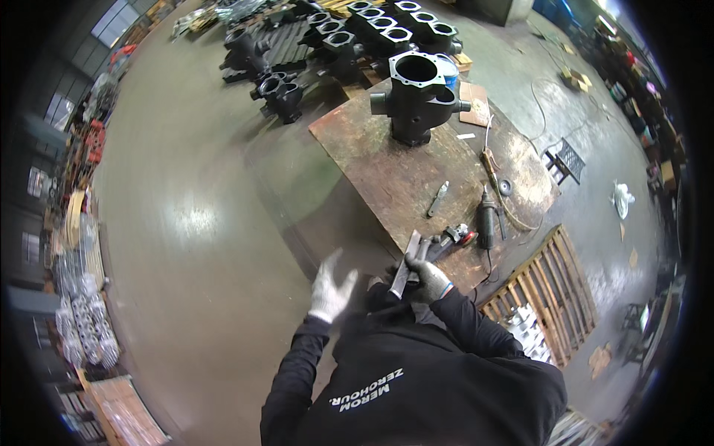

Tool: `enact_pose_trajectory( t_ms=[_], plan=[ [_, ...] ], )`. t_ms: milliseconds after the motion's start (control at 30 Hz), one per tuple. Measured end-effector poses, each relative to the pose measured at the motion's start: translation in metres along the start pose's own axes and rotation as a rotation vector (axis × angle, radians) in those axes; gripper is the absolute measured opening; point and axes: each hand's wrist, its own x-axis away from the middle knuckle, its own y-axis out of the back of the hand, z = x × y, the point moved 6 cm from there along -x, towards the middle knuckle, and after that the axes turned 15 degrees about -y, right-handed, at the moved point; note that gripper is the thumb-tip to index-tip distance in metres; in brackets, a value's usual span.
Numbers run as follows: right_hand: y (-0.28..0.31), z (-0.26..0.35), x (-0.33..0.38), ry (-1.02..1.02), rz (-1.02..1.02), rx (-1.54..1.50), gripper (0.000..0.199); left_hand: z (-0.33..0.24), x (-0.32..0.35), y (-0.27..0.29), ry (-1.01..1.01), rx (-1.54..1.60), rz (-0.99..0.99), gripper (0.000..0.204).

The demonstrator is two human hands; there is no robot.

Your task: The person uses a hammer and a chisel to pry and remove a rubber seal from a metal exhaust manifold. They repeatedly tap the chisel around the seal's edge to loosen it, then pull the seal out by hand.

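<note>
My left hand [332,288], in a pale work glove, is held out over the floor beside the table with its fingers apart and nothing in it. My right hand [429,279], gloved too, is closed around a flat, grey metal bar [404,275] at the near edge of the worn brown worktable [364,156]. Exactly what kind of tool the bar is cannot be made out. Close beyond that hand lies an angle grinder [451,238] with a reddish disc. A large black metal casting [414,104] with a round flanged opening stands upright towards the far end of the tabletop.
On the table lie a dark cylindrical power tool [486,219], a small knife-like tool [439,199], a round disc [505,187] and a hose [489,160]. Several black castings [379,26] stand beyond. A wooden pallet [554,290] is at the right, near a dark stool [569,160].
</note>
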Motion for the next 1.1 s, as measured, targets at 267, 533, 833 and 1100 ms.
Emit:
enact_pose_trajectory(
  t_ms=[267,533,833,1100],
  plan=[
    [-0.008,0.118,-0.032,0.518,-0.021,-0.354,0.026,0.057,-0.264,0.015,-0.036,0.124,0.069,0.066],
    [0.005,0.262,-0.06,0.904,-0.104,-0.671,0.019,0.098,-0.553,-0.074,-0.041,0.421,0.195,0.084],
    [0.09,0.485,-0.062,1.155,-0.297,-0.602,0.026,0.122,-0.633,-0.202,0.3,-0.076,0.252,0.092],
    [0.127,0.656,-0.076,1.19,-0.093,-0.682,0.016,0.107,-0.633,-0.189,-0.068,0.125,0.054,0.073]
  ],
)
